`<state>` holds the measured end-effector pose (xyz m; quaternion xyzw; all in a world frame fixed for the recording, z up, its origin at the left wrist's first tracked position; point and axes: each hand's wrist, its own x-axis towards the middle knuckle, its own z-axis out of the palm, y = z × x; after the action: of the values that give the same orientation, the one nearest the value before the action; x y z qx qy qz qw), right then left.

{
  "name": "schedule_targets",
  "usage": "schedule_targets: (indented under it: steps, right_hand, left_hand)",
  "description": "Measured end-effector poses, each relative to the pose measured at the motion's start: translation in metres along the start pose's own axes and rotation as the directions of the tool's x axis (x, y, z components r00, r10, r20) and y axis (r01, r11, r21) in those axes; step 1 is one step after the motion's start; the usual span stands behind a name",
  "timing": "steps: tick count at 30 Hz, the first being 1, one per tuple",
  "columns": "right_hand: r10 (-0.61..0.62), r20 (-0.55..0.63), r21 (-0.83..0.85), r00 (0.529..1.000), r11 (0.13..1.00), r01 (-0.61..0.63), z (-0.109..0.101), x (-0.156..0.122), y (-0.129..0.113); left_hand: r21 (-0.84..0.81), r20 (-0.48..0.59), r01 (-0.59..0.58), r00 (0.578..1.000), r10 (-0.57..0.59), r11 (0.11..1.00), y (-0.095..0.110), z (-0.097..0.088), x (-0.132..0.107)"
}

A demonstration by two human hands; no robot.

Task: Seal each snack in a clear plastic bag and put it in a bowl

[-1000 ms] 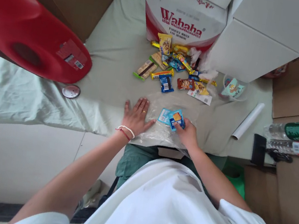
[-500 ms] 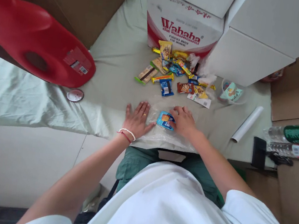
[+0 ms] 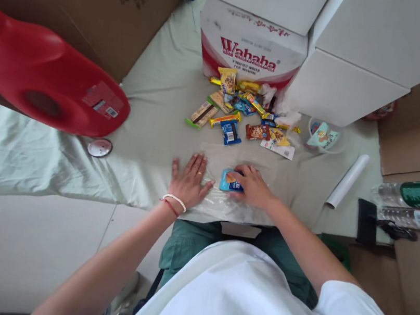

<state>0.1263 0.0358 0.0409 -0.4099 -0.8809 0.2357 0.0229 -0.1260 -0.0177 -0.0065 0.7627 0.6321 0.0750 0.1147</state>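
Observation:
My left hand point(image 3: 189, 181) lies flat with fingers spread on the left edge of a clear plastic bag point(image 3: 234, 206) spread on the cloth-covered table. My right hand point(image 3: 252, 185) presses down on blue snack packets point(image 3: 227, 179) lying on the bag, fingers curled over them. Beyond the bag sits a pile of several wrapped snacks point(image 3: 246, 113) in yellow, blue and brown wrappers.
A Wahaha carton point(image 3: 250, 47) and white boxes point(image 3: 344, 77) stand at the back. A red plastic object point(image 3: 43, 80) and a small round disc point(image 3: 100, 147) lie left. A clear cup point(image 3: 322, 135), a white roll point(image 3: 347, 180), water bottles point(image 3: 417, 196) and cardboard boxes are right.
My right hand moved left and laid the blue packets together on the bag, now pressing on top of them. My left hand stayed flat in place.

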Motion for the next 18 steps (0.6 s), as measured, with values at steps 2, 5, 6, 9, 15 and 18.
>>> schedule_targets:
  steps: [2, 5, 6, 9, 15, 18]
  right_hand:
    - [0.018, -0.093, 0.089, 0.996, 0.996, -0.010, -0.013, 0.015, 0.015]
    - [0.207, -0.217, 0.108, 0.954, 0.976, -0.187, -0.045, 0.058, 0.045]
    - [0.274, -0.235, 0.078, 0.932, 0.962, -0.263, -0.056, 0.076, 0.056]
    - [0.364, -0.277, -0.040, 0.889, 0.920, -0.389, -0.078, 0.133, 0.081]
    - [0.255, -0.299, -0.220, 0.920, 0.919, -0.326, -0.076, 0.213, 0.090]
    - [0.214, -0.303, -0.205, 0.929, 0.937, -0.283, -0.076, 0.223, 0.087]
  left_hand:
    - [-0.005, -0.007, -0.008, 1.000, 0.008, 1.000, -0.001, 0.001, 0.000]
    - [-0.016, -0.017, -0.017, 1.000, 0.016, 1.000, -0.002, 0.000, 0.000]
    - [-0.020, -0.020, -0.016, 1.000, 0.016, 1.000, -0.002, 0.000, 0.000]
    - [-0.029, -0.027, -0.012, 1.000, 0.011, 1.000, -0.002, -0.001, 0.000]
    - [-0.022, -0.013, -0.003, 1.000, 0.003, 1.000, -0.001, -0.003, 0.001]
    - [-0.022, -0.003, -0.004, 1.000, 0.004, 1.000, -0.001, -0.003, 0.001]
